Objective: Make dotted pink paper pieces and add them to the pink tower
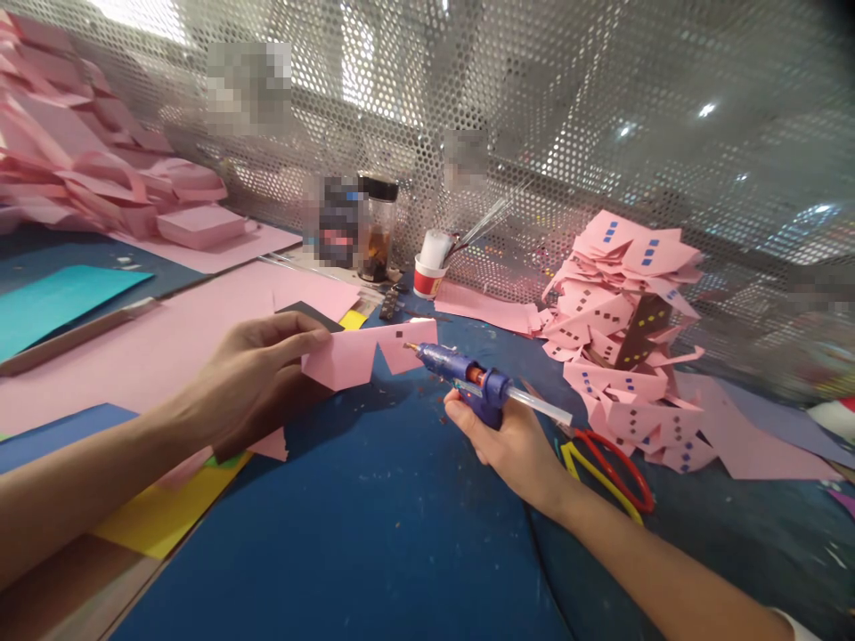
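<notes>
Between the thumb and fingers of my left hand (257,369) is a pink paper piece (351,358), with a notch cut in its lower edge and a small dark square near its top right. My right hand (511,445) is wrapped round the grip of a blue glue gun (468,378). A clear glue stick (542,405) sticks out of the gun's back end. The nozzle points left, close to the paper's right part; whether it touches, I cannot tell. Under my right wrist lie scissors (618,472) with red and yellow handles.
At the right rises a pile of cut pink paper pieces (621,356) with small coloured squares. A paper cup (428,276) with sticks and a lidded jar (378,231) stand by the perforated metal panel (548,98). Coloured sheets and a large pink paper heap (86,151) occupy the left.
</notes>
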The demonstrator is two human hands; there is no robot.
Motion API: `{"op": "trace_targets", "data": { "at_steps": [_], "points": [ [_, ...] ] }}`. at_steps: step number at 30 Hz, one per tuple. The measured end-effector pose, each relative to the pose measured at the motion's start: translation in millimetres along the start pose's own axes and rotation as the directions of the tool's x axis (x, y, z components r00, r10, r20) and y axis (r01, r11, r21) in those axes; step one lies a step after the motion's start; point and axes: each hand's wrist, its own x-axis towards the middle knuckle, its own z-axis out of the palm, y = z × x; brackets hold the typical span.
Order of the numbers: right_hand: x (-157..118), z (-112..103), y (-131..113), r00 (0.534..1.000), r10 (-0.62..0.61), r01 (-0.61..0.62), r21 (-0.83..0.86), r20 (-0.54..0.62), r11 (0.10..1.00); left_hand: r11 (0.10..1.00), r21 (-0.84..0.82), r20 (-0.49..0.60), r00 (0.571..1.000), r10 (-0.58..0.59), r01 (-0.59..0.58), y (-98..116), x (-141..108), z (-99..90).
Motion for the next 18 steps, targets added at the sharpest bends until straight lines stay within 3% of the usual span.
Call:
{"op": "trace_targets", "data": {
  "at_steps": [18],
  "points": [
    [-0.2,2.3,3.4,1.0,-0.007,0.008,0.014,-0.015,1.0,0.999,-0.04,0.02,1.0,-0.022,0.022,-0.2,-0.6,-0.1]
  ]
}}
